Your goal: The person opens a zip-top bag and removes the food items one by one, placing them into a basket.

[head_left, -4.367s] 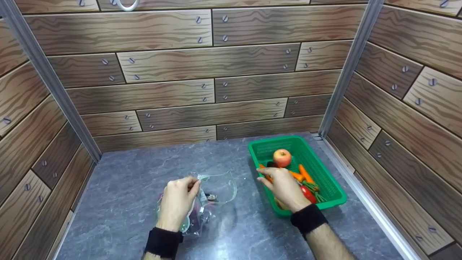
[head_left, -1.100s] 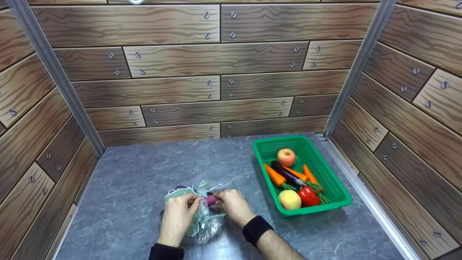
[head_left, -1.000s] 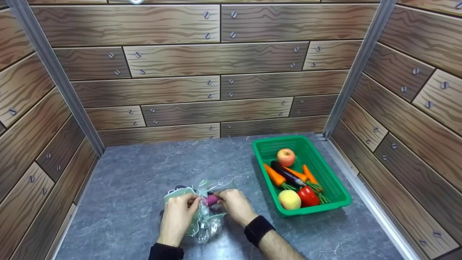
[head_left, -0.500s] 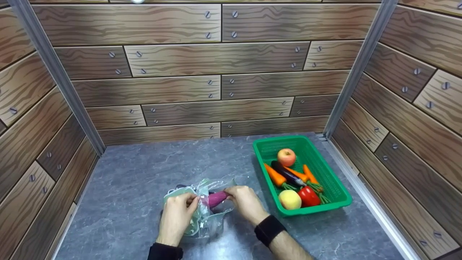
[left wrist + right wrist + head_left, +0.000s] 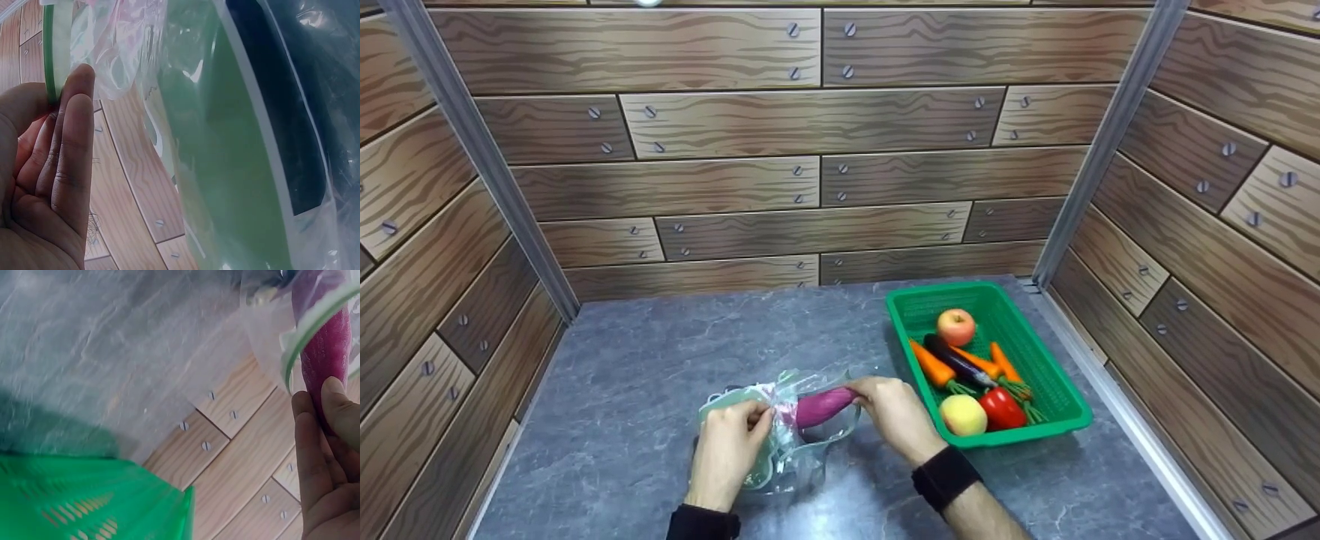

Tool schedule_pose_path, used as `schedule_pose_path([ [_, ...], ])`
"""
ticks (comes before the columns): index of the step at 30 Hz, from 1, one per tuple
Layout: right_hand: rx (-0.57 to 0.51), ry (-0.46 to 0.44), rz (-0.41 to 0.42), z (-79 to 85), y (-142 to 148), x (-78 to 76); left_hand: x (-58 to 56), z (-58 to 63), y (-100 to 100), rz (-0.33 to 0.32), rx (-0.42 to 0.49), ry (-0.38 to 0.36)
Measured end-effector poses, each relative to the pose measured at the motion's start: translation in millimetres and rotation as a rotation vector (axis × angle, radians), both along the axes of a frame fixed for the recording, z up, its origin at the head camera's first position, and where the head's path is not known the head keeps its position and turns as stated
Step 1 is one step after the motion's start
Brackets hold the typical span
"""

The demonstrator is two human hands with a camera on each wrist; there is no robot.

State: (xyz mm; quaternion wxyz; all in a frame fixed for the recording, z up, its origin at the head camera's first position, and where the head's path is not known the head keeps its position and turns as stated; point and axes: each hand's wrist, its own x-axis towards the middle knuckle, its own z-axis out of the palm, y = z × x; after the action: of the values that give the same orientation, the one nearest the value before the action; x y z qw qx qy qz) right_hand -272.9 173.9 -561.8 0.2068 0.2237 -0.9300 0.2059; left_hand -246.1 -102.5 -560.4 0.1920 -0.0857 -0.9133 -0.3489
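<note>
In the head view my left hand (image 5: 727,446) pinches the edge of a clear zip bag (image 5: 799,472) between thumb and fingers. The left wrist view shows the bag's green-edged strip in that pinch and a broad green panel (image 5: 219,146) on the bag. My right hand (image 5: 898,416) pinches the tapered end of a purple sweet potato (image 5: 823,407). Most of the sweet potato's length shows out past the bag's mouth; its left end is behind clear plastic. In the right wrist view the bag's green rim (image 5: 318,323) curves across the sweet potato.
A green basket (image 5: 1046,394) stands to the right, close to my right hand. In it lie an apple (image 5: 956,327), an eggplant (image 5: 952,358), several carrots (image 5: 934,367), a red bell pepper (image 5: 1002,408) and a yellowish round fruit (image 5: 963,415). Wood-patterned walls enclose the grey table (image 5: 660,345).
The right hand has gone from over the basket to the bag, then gripped the sweet potato and drawn it rightward out of the mouth. The left hand keeps its pinch on the bag.
</note>
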Motion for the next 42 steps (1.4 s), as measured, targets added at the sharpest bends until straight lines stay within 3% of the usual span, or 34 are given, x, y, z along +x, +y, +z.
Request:
schedule_pose_path([
  [10,0.003,0.034,-0.037,11.8,20.8,4.2,0.3,0.1,-0.3,0.004,0.007,0.016],
  [19,0.039,0.138,-0.041,19.4,38.1,8.0,-0.8,0.9,-1.1,-0.005,0.003,0.016],
  [36,0.015,0.139,0.013,36.9,70.6,9.6,0.0,3.9,-2.0,0.008,-0.003,-0.008],
  [42,0.016,0.174,-0.018,41.2,80.2,9.7,0.1,4.9,-2.9,0.01,-0.001,-0.004],
])
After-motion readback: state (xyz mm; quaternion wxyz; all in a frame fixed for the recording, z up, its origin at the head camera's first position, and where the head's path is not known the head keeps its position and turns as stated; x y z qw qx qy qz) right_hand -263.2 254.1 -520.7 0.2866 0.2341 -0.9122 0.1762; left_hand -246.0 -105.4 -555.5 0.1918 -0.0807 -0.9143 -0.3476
